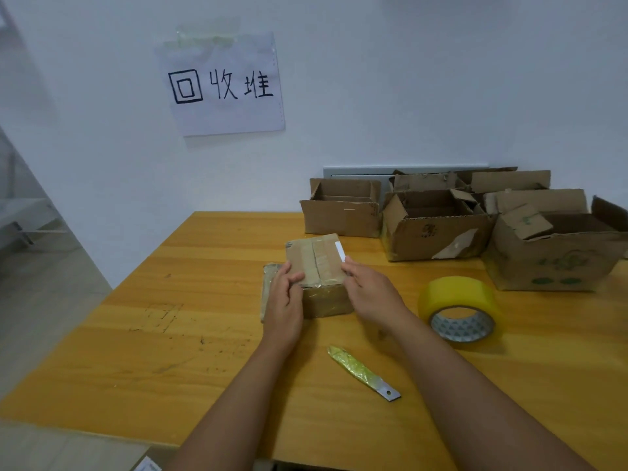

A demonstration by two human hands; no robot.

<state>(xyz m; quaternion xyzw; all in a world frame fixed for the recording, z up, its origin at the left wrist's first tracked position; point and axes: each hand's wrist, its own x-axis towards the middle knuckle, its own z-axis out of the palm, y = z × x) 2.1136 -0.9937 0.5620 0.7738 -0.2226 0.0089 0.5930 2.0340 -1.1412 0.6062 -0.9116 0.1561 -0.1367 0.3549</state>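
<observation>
A small taped cardboard box (317, 263) stands in the middle of the wooden table (176, 321), a slit running along its taped top seam. My left hand (284, 297) grips its near left edge, thumb on top. My right hand (368, 290) holds its right edge, fingertips beside a white label. A flat taped piece (267, 283) lies against the box's left side, partly hidden by my left hand. A blade wrapped in yellow tape (362, 372) lies on the table between my forearms.
A roll of yellowish packing tape (460, 311) stands right of my right hand. Several open, worn cardboard boxes (438, 222) line the back right of the table against the wall. A handwritten paper sign (224, 86) hangs on the wall. The table's left edge drops to the floor.
</observation>
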